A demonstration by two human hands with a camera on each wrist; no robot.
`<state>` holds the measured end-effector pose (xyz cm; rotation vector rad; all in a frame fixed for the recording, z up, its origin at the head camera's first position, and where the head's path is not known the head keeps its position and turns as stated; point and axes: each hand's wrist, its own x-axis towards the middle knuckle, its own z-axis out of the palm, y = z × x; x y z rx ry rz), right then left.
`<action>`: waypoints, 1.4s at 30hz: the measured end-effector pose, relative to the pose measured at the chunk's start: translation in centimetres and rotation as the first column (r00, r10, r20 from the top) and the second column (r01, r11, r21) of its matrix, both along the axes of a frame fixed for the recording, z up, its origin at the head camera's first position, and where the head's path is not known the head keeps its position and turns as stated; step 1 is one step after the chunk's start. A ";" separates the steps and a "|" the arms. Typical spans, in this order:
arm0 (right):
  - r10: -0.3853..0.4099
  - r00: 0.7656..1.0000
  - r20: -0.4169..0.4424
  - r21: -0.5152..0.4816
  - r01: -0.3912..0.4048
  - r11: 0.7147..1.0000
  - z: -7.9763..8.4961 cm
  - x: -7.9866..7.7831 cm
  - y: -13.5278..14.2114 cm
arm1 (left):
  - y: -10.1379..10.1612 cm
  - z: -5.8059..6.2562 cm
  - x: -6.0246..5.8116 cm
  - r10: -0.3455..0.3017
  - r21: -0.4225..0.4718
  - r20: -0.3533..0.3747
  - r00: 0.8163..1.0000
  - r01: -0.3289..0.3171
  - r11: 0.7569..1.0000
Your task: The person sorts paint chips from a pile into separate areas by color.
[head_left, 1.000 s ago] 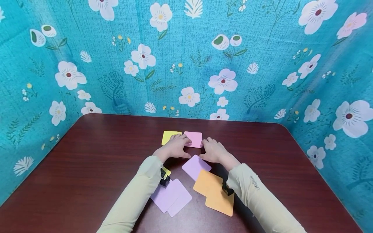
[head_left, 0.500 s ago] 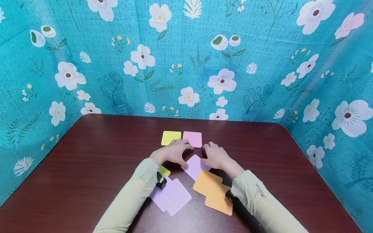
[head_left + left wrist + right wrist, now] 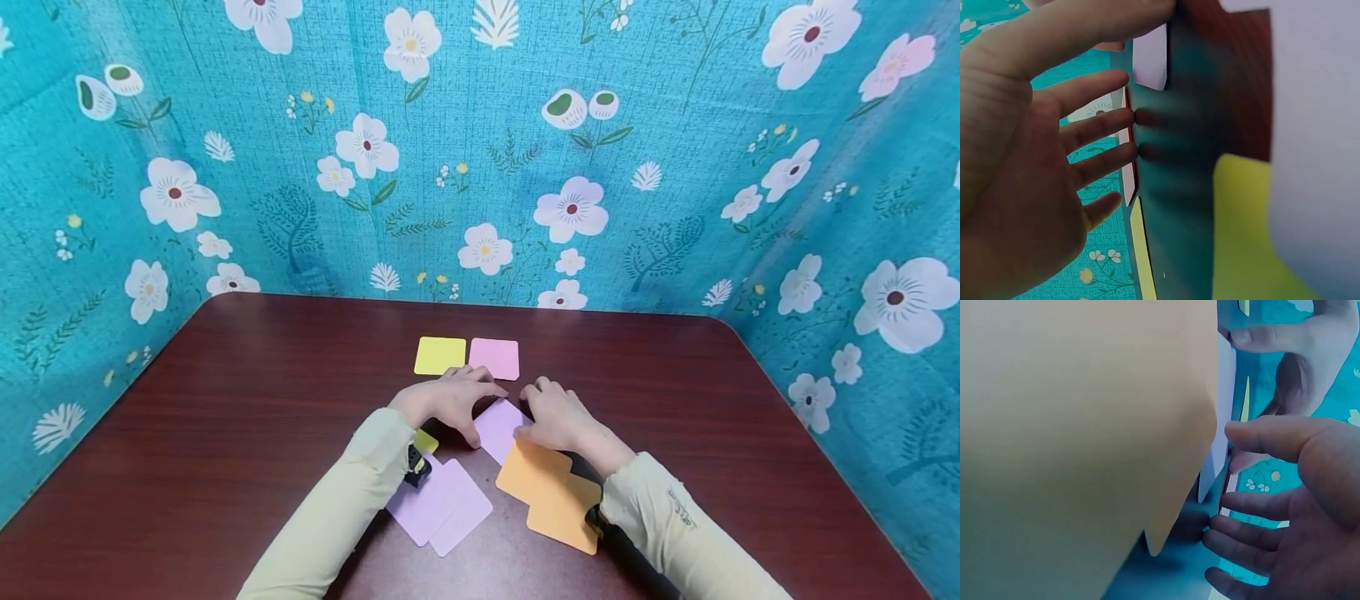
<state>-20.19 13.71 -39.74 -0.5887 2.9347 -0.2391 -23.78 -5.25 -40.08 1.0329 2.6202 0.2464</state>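
Note:
A purple card point(image 3: 498, 429) lies on the table between my two hands. My left hand point(image 3: 452, 402) is at its left side, thumb and fingers spread apart, the thumb near the card's edge. On the right, my right hand point(image 3: 561, 419) has its fingertips on or close to the table and its thumb over the card's right part. In the right wrist view the right thumb point(image 3: 1260, 434) points at the purple card point(image 3: 1219, 412); whether it touches cannot be made out. Neither hand holds anything. Just beyond the hands, a yellow card point(image 3: 439, 356) and a pink card point(image 3: 495, 358) lie side by side.
Two overlapping orange cards point(image 3: 536, 472) lie below the right hand, one partly under the wrist camera. Overlapping purple cards point(image 3: 463, 515) and a partly hidden yellow card point(image 3: 427, 442) lie by the left forearm. A floral curtain point(image 3: 450, 167) hangs behind the dark table point(image 3: 300, 375).
Both hands have drawn back from the yellow and pink cards toward the near side, to either side of the purple card. More of the yellow card shows now. The cards have stayed put.

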 end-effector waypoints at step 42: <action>0.067 0.997 0.024 0.032 -0.068 0.997 -0.1 -1.1 -0.4 | 0.6 0.6 0.5 0.135 -0.109 -0.151 0.979 -0.152 0.982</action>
